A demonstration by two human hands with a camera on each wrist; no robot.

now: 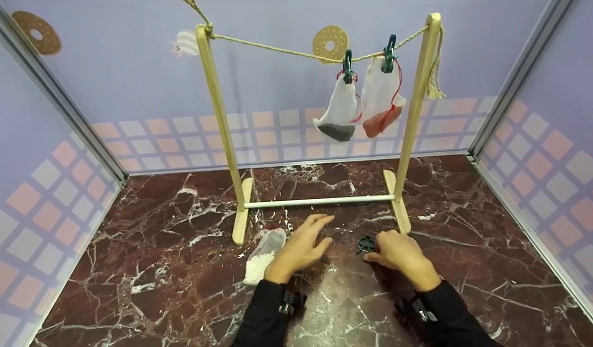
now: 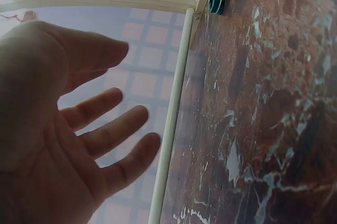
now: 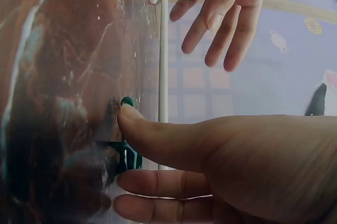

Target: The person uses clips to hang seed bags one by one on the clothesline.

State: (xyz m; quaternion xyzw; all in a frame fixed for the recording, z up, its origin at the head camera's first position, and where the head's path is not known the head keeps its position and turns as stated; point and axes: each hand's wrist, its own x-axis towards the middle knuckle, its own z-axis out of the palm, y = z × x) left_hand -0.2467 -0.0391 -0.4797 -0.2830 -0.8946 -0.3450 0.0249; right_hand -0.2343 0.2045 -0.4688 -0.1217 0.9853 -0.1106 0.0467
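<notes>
My right hand [image 1: 401, 253] is low over the marble-patterned tabletop, its thumb and fingers pinching a dark green spring clip [image 1: 366, 244]. In the right wrist view the thumb lies over one end of the clip [image 3: 129, 158], with fingers at its other side. My left hand [image 1: 299, 248] is held open with fingers spread, palm turned toward the right, nothing in it. Just left of that wrist lies a white mesh drawstring bag [image 1: 259, 265] with white grains in its bottom, partly covered by the hand.
Behind the hands stands a wooden frame [image 1: 219, 106] with a white crossbar [image 1: 320, 201] near the table. From its rope [image 1: 272, 46], green clips hold a bag with dark contents [image 1: 337, 130] and another with reddish contents [image 1: 381, 120]. Patterned panels enclose the table.
</notes>
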